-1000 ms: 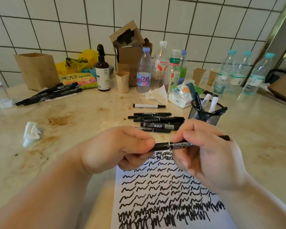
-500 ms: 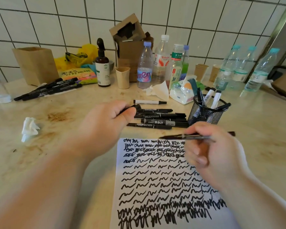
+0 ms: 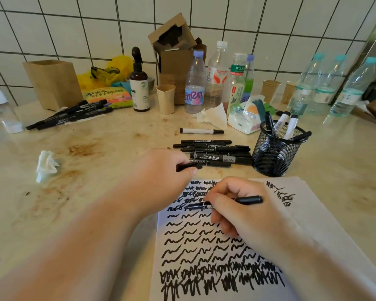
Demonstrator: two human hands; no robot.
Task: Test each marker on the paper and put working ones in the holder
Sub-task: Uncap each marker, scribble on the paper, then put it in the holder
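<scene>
On the paper [image 3: 313, 213]: right hand [image 3: 248, 216] grips marker [image 3: 245, 200], tip at scribbles | left hand [image 3: 163, 170] pinches cap [image 3: 188, 166] | bare counter [image 3: 96, 213] left | pile [image 3: 215, 152] label "deli" beside holder [image 3: 276, 148]

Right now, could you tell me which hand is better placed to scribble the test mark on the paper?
The right hand: it grips the uncapped marker with its tip over the paper. The left hand only pinches the cap.

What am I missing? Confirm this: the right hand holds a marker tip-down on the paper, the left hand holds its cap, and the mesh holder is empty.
One point is wrong: the holder is not empty. The head view shows several markers standing in it. The right hand does hold a marker on the paper, and the left hand holds the cap.
</scene>
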